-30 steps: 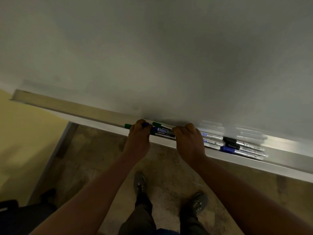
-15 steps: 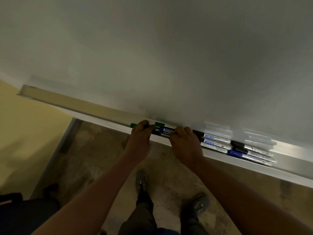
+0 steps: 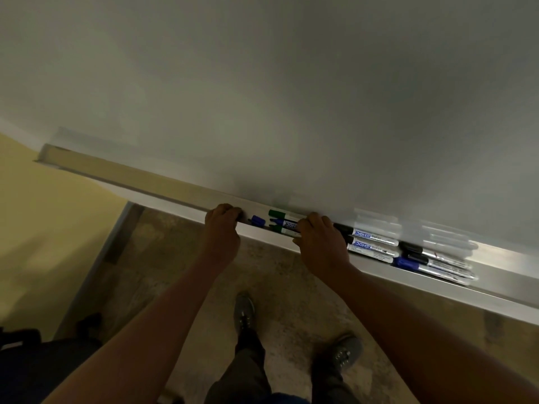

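The long aluminium ledge tray (image 3: 140, 182) has bare room toward its left end, where the left hand (image 3: 223, 228) curls its fingers at the front rim, I cannot tell on what, while the right hand (image 3: 319, 240) grips the bundle of green and blue markers (image 3: 281, 221) in the tray, near a loose blue cap (image 3: 258, 220)

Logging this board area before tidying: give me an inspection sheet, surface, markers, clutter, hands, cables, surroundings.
Surface: aluminium marker tray under a whiteboard.
Job's things: green and blue markers lying in the tray; small blue piece, perhaps a cap, beside them.
Clutter: black-capped Doms markers, then black and blue ones, further right.
Hands: right hand curled over the green and blue markers; left hand curled at the tray's edge, contents hidden.
Cables: nothing seen.
Surroundings: mottled floor, yellow wall, dark furniture lower left.
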### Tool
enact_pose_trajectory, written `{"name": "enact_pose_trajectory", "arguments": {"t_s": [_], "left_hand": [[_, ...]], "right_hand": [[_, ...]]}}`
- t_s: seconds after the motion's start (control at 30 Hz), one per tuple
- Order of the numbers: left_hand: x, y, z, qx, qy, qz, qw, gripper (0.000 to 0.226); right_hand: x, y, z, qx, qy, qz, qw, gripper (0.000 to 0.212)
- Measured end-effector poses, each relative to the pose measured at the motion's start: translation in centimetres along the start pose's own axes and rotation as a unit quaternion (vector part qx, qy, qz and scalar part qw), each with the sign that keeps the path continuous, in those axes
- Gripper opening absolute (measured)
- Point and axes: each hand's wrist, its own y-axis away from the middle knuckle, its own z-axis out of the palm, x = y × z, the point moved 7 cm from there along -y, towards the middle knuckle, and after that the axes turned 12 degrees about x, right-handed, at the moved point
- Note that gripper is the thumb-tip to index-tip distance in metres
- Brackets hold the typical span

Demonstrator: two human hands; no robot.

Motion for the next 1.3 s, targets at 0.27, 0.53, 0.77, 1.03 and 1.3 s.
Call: {"name": "enact_pose_trajectory", "arguments": {"t_s": [0.27,0.53,0.77,1.03,1.3], "left_hand": [[-0.6,-0.8,-0.2,-0.009,0.014,-0.005,1.0,0.017],[2.5,0.7,-1.2,0.034,0.291,-0.155,0.943,0.032],[4.4,1.3,-0.9,0.018,0.55,-0.281,0.786,0.025],[7.0,0.4,-2.4,0.007,0.482,-0.22,0.848,0.03],[9.0,-0.1,-3.7,-0.023,0.465,-0.133,0.875,0.033]], "right_hand": [[0.2,0.4,-0.3,0.004,-0.01,0.012,1.0,0.03],[0.8,0.9,-3.3,0.058,-0.057,0.036,0.996,0.018],[0.6,1.9,-7.3,0.085,-0.164,0.057,0.981,0.01],[0.4,2.2,-10.3,0.13,-0.231,0.065,0.962,0.006],[1.1,2.6,-11.1,0.146,-0.237,0.075,0.958,0.009]]}}
